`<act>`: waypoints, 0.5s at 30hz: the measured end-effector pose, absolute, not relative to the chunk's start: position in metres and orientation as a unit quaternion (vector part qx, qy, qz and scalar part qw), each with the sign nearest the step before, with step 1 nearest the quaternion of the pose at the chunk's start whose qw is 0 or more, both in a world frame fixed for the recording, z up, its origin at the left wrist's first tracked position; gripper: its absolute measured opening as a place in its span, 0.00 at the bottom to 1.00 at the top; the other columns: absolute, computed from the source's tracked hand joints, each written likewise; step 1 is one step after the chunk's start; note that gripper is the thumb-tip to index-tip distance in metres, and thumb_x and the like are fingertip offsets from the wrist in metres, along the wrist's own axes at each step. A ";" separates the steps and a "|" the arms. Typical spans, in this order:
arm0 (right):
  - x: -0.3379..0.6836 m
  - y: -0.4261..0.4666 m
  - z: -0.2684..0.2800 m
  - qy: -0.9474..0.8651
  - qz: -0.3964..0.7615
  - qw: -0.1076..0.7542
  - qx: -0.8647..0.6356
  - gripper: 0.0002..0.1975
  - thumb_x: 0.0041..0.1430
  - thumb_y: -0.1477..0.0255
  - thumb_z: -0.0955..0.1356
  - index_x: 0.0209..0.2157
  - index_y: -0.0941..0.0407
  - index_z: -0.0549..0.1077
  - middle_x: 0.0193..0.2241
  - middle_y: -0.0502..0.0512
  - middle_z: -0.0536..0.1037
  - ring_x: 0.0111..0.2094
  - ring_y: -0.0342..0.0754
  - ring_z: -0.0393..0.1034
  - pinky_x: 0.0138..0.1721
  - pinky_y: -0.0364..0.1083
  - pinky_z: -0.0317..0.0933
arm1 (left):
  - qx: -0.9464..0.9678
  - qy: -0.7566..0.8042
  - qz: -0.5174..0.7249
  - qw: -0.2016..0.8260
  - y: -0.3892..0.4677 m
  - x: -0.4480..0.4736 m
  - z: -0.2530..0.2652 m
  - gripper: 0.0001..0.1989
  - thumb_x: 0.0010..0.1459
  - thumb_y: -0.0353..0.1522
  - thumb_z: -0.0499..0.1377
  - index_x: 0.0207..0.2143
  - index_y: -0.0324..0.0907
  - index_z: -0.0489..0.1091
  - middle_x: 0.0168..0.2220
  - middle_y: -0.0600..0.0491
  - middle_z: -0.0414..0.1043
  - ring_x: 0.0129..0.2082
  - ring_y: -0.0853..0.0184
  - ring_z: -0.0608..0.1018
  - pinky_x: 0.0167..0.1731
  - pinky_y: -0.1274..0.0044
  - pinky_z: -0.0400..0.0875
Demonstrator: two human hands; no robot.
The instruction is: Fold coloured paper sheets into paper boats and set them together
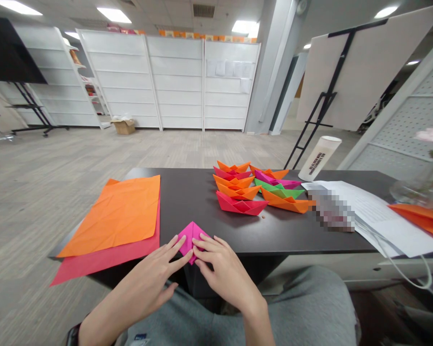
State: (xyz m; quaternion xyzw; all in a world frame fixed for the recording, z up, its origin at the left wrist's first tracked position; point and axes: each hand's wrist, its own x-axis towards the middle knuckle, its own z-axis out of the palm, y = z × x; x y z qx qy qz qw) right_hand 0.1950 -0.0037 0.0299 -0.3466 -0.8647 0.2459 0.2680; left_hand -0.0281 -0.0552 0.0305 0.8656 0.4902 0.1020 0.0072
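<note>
A bright pink folded paper (192,231), diamond-shaped with a centre crease, lies at the front edge of the dark table, its lower tip at the edge. On its left half rest the outstretched fingers of my left hand (149,271), the thumb apart below. My right hand (225,271) lies on the right half, fingers extended flat over the paper and partly covering it. Beyond are two rows of folded paper boats, among them a red boat (241,203), a green boat (279,189) and an orange boat (287,201).
Orange paper sheets (119,214) lie over a red sheet (108,262) at the left, overhanging the table's front. To the right are white printed papers (368,206), a white cable (400,269), a white cylindrical container (319,158) and a glass vase (418,192) with flowers.
</note>
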 end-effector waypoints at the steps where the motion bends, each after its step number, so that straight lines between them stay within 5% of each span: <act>1: 0.196 -0.004 0.030 -0.864 0.251 0.262 -0.348 0.16 0.64 0.78 0.66 0.49 0.49 0.77 0.56 0.51 0.76 0.62 0.51 0.63 0.65 0.59 0.53 | 0.865 0.490 0.104 0.004 -0.056 -0.030 0.030 0.39 0.51 0.22 0.62 0.64 0.52 0.61 0.68 0.44 0.55 0.65 0.48 0.63 0.57 0.59 0.68; 15: 0.203 -0.006 0.036 -0.860 0.271 0.225 -0.369 0.15 0.67 0.73 0.66 0.52 0.48 0.76 0.60 0.50 0.72 0.65 0.48 0.59 0.67 0.57 0.46 | 0.851 0.518 0.074 0.030 -0.058 -0.027 0.030 0.37 0.48 0.22 0.65 0.60 0.53 0.67 0.69 0.41 0.51 0.65 0.44 0.62 0.57 0.56 0.67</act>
